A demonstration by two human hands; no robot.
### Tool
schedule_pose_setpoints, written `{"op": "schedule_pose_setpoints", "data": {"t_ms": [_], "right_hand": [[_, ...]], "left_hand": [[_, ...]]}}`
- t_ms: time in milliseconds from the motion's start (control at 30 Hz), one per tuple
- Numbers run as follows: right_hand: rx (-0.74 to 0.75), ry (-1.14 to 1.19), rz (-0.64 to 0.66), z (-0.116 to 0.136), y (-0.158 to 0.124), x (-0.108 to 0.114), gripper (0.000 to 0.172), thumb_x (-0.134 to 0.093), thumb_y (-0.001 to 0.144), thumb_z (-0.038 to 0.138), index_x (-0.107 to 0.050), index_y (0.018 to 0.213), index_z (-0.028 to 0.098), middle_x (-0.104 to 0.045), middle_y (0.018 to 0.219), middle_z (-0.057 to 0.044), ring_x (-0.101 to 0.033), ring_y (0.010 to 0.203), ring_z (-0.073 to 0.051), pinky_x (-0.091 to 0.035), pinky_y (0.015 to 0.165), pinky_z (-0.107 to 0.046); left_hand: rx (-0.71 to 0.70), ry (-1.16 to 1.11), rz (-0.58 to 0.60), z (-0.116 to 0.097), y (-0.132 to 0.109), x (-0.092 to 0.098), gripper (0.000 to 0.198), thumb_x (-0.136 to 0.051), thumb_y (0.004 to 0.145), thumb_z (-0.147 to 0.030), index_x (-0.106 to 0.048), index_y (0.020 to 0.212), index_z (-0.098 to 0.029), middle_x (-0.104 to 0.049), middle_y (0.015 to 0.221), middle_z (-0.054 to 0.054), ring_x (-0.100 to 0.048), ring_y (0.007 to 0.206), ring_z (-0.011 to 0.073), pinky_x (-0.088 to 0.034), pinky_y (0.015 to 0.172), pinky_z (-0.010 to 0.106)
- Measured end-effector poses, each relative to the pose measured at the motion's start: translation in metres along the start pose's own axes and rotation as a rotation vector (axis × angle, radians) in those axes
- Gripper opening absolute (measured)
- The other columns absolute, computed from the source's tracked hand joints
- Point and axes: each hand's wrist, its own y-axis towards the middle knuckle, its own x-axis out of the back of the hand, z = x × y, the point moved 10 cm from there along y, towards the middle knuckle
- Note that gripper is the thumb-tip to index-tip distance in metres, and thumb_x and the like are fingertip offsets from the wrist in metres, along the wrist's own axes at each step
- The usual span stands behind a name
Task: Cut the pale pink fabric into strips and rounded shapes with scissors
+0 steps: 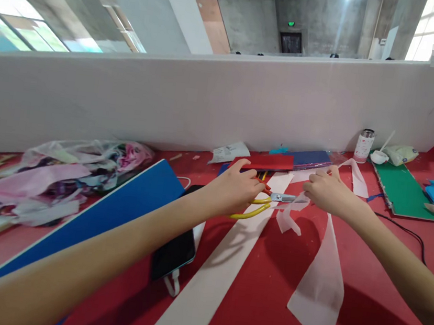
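My left hand (237,189) is wrapped around a pair of scissors (284,197) with yellow and orange handles. Their metal blades point right, toward a small piece of sheer pale pink fabric (290,216). Pinched in my right hand (326,189) is thin pink fabric, and a longer pink strip (322,289) hangs below that hand over the red tabletop. Another pink length (357,180) trails off behind my right fingers. Beneath the scissors lies a long white strip (223,269), running toward the front edge. Exactly where the blades touch the fabric is hard to make out.
Left of my arm are a blue board (116,213) and a heap of fabric scraps in clear plastic (60,180). A phone (173,257) with a white cable lies under my left forearm. A green board (407,191) and a bottle (363,146) stand right, before a white partition (208,103).
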Motion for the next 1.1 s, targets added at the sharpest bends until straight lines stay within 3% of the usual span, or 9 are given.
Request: {"op": "schedule_pose_setpoints", "data": {"t_ms": [167,367,700,867,1100], "right_hand": [[-0.002,0.011,0.006,0.0,0.002,0.002,0.025,-0.043,0.092,0.013,-0.068,0.088,0.015,-0.066,0.086,-0.011,-0.052,0.082,-0.02,-0.017,0.073,-0.036],[-0.009,-0.008,-0.019,-0.001,0.004,0.0,0.022,-0.047,0.091,0.016,-0.068,0.089,0.017,-0.066,0.085,-0.009,-0.053,0.081,-0.019,-0.017,0.074,-0.035],[-0.009,0.0,0.009,-0.002,0.005,-0.002,0.024,-0.045,0.092,0.015,-0.069,0.09,0.018,-0.067,0.086,-0.009,-0.054,0.082,-0.02,-0.018,0.074,-0.036],[-0.023,0.007,0.018,-0.005,0.004,-0.003,0.024,-0.045,0.092,0.017,-0.069,0.089,0.016,-0.066,0.089,-0.011,-0.053,0.084,-0.021,-0.018,0.072,-0.036],[-0.04,0.005,0.026,-0.008,0.002,-0.002,0.027,-0.042,0.091,0.011,-0.069,0.09,0.017,-0.067,0.088,-0.011,-0.052,0.082,-0.02,-0.017,0.073,-0.036]], "left_hand": [[-0.026,0.103,0.072,-0.005,0.004,-0.004,0.021,-0.058,0.073,-0.011,-0.067,0.091,-0.019,-0.072,0.085,0.006,-0.06,0.081,0.0227,-0.033,0.092,0.044],[-0.058,0.066,0.012,-0.011,0.006,0.005,0.022,-0.055,0.072,-0.005,-0.066,0.084,-0.019,-0.07,0.071,0.004,-0.059,0.074,0.0213,-0.034,0.089,0.043],[-0.065,0.126,0.059,-0.016,0.011,0.002,0.028,-0.047,0.076,-0.003,-0.066,0.09,-0.018,-0.071,0.078,0.004,-0.059,0.076,0.0204,-0.034,0.09,0.044],[-0.066,0.076,0.025,-0.015,0.01,0.003,0.028,-0.049,0.076,-0.005,-0.068,0.089,-0.021,-0.071,0.075,0.004,-0.059,0.073,0.0193,-0.033,0.092,0.044],[-0.058,0.115,0.053,-0.012,0.01,-0.001,0.026,-0.051,0.074,-0.007,-0.067,0.092,-0.019,-0.073,0.086,0.005,-0.06,0.077,0.0206,-0.032,0.093,0.045]]}}
